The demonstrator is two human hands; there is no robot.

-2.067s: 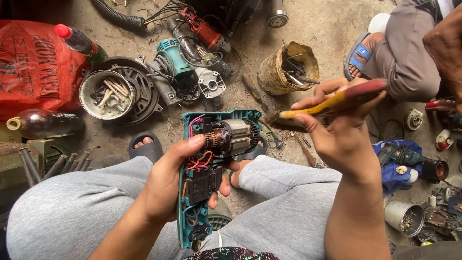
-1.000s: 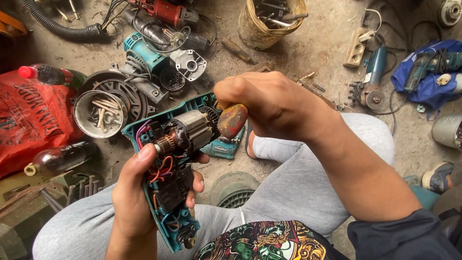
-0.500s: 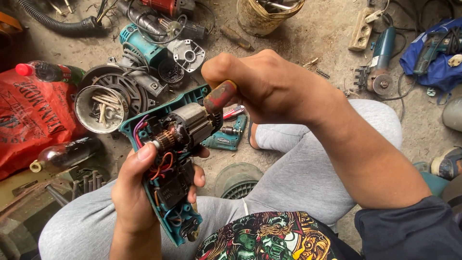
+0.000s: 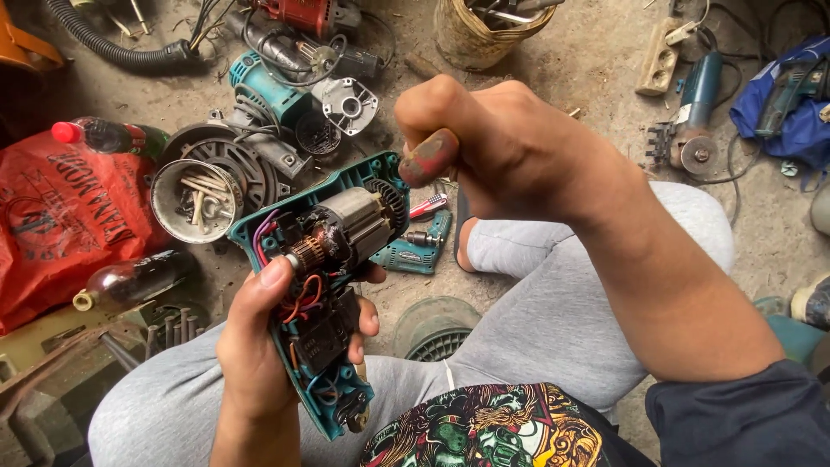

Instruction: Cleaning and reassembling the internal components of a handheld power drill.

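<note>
My left hand [image 4: 259,346] grips an opened teal power drill [image 4: 324,285] by its handle, thumb resting by the copper commutator. The motor armature, coloured wires and switch lie exposed inside the half shell. My right hand [image 4: 493,151] is closed in a fist around a worn red-handled screwdriver [image 4: 428,158], whose handle end sticks out just above the drill's front end. The screwdriver's shaft is hidden behind my hand and the drill. My knees in grey trousers are below.
On the dirty floor lie a red plastic bag [image 4: 60,225], a round metal tin of screws [image 4: 192,199], dismantled teal tool parts [image 4: 268,95], a teal drill shell piece [image 4: 415,246], a basket of tools [image 4: 484,30], an angle grinder [image 4: 692,121], a black hose [image 4: 112,52].
My right hand came down from the raised position at the right, turned the screwdriver over and brought it to the drill's front. The left hand tilted the drill toward me.
</note>
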